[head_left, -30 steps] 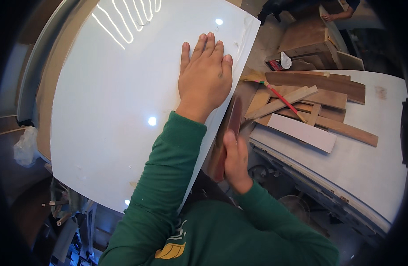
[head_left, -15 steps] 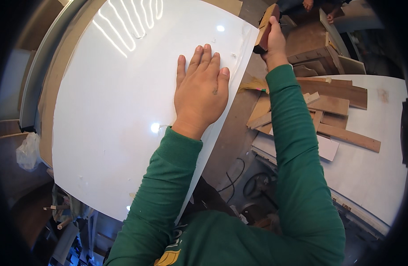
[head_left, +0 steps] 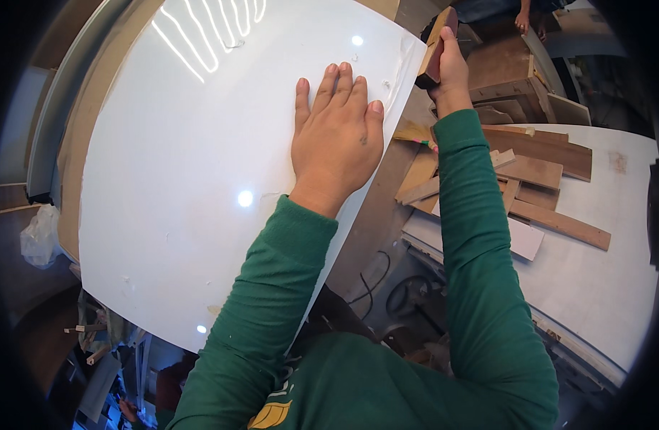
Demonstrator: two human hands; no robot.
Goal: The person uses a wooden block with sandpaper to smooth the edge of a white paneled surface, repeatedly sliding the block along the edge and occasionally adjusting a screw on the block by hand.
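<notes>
My left hand (head_left: 338, 135) lies flat, fingers stretched out, on a glossy white panel (head_left: 179, 143) close to its right edge. Nothing is in that hand. At the panel's far right corner, my right hand (head_left: 452, 68) grips a sanding block (head_left: 433, 50), a wooden block with dark red abrasive paper on its face. The block is tilted up on edge beside the panel's side; whether it touches the edge is hard to tell. A clear film or wrinkled strip (head_left: 397, 68) shows along the panel's right edge.
Wood offcuts (head_left: 537, 175) lie piled on a second white board (head_left: 594, 287) at right. Behind stands a brown wooden cabinet (head_left: 505, 72), with another person's hand (head_left: 523, 23) near it. A cable (head_left: 372, 283) hangs below the panel. A plastic bag (head_left: 40, 236) is at left.
The view has shifted slightly. My right hand and the sanding block have come a little nearer along the panel's edge. My left hand stays flat on the panel; the other person's hand has shifted.
</notes>
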